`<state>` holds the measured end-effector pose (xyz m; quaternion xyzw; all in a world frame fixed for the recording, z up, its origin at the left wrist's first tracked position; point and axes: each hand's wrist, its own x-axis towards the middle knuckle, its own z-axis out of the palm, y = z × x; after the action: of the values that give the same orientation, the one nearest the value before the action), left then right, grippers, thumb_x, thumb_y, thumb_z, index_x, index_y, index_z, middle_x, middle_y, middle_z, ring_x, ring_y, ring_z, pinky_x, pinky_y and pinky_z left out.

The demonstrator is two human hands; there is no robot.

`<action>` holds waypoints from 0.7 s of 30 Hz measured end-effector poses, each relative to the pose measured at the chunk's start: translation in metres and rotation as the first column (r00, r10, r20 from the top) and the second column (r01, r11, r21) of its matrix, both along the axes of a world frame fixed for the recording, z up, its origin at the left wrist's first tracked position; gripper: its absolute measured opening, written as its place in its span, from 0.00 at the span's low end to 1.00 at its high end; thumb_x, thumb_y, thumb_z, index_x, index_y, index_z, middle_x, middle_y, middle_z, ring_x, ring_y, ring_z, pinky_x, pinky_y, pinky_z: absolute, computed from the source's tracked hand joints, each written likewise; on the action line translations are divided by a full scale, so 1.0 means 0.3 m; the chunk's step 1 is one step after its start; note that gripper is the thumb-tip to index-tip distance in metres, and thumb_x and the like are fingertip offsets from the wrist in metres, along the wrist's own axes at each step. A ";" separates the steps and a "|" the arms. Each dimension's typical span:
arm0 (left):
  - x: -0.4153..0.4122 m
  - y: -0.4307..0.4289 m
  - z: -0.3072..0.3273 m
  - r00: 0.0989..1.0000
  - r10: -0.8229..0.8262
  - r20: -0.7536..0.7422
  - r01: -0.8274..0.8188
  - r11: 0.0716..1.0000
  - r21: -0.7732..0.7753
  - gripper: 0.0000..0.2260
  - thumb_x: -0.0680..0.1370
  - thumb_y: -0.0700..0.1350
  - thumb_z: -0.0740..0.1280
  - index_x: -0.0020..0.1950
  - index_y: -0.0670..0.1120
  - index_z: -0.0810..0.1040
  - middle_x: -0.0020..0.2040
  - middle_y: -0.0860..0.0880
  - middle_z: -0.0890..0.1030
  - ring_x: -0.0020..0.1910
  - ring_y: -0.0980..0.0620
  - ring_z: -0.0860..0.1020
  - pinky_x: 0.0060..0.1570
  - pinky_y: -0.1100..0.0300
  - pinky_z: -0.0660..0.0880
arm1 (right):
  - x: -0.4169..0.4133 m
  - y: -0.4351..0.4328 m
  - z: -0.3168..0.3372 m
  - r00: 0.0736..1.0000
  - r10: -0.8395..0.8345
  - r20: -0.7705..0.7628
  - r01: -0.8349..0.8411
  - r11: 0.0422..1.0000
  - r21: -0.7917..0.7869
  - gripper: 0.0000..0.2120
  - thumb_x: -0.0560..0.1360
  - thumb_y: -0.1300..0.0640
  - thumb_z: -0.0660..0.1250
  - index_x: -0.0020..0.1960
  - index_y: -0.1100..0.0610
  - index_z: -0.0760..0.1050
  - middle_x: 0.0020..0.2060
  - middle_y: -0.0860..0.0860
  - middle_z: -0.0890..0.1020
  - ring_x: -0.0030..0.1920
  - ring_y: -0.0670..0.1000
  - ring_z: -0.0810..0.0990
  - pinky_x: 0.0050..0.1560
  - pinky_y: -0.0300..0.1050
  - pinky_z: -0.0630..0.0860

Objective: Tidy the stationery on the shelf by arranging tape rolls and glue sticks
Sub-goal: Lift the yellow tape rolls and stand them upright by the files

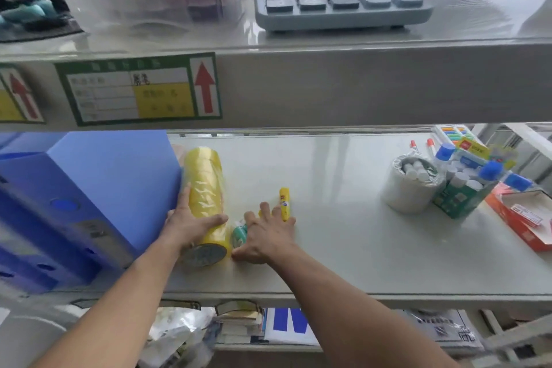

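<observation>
On a pale shelf [343, 218], the left hand [186, 225] lies open, palm down, across a long yellow stack of tape rolls [206, 197] lying on its side beside a blue folder box [89, 188]. The right hand [265, 233], fingers spread, rests over a green-and-white glue stick [239, 234]; a yellow glue stick [284, 203] lies at its fingertips.

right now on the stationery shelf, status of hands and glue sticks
Left hand flat on yellow tape stack, lying sideways. Right hand spread over green glue stick and yellow glue stick, neither gripped. Blue file box tight against tape.
</observation>
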<state>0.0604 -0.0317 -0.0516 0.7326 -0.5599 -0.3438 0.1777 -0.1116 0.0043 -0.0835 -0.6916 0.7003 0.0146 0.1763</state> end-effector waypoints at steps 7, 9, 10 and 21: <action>-0.087 0.049 -0.014 1.000 -0.014 -0.007 0.014 0.999 -0.034 0.53 0.64 0.58 0.79 0.78 0.65 0.46 0.71 0.39 0.63 0.66 0.37 0.69 0.64 0.44 0.70 | -0.133 0.073 -0.004 0.997 -0.070 -0.020 0.069 0.997 -0.039 0.42 0.65 0.31 0.65 0.71 0.54 0.66 0.68 0.60 0.66 0.68 0.65 0.64 0.67 0.61 0.64; -0.125 0.060 -0.009 0.999 -0.026 0.022 0.027 0.999 -0.042 0.53 0.64 0.59 0.79 0.78 0.65 0.45 0.70 0.39 0.64 0.64 0.36 0.70 0.64 0.43 0.70 | -0.170 0.092 -0.006 0.997 -0.075 -0.033 0.073 0.996 -0.046 0.42 0.64 0.31 0.65 0.70 0.54 0.66 0.68 0.60 0.66 0.67 0.65 0.64 0.67 0.61 0.65; -0.137 0.063 -0.005 0.999 -0.034 0.034 0.036 0.998 -0.045 0.53 0.64 0.60 0.78 0.77 0.66 0.44 0.70 0.39 0.64 0.64 0.36 0.70 0.63 0.43 0.70 | -0.182 0.100 -0.006 0.997 -0.070 -0.040 0.068 0.996 -0.057 0.42 0.64 0.30 0.65 0.70 0.54 0.67 0.67 0.60 0.66 0.66 0.65 0.65 0.66 0.61 0.66; -0.146 0.059 -0.015 0.998 -0.022 0.057 0.025 0.998 -0.052 0.52 0.66 0.59 0.78 0.78 0.65 0.45 0.71 0.39 0.63 0.65 0.36 0.70 0.64 0.41 0.70 | -0.362 0.055 -0.009 0.987 -0.152 -0.044 0.134 0.953 -0.273 0.44 0.62 0.33 0.67 0.70 0.59 0.69 0.75 0.59 0.60 0.73 0.62 0.60 0.74 0.58 0.57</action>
<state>0.0165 -0.0139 -0.0561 0.7305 -0.5820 -0.3104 0.1770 -0.2201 0.0207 -0.0862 -0.6557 0.7494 -0.0710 0.0587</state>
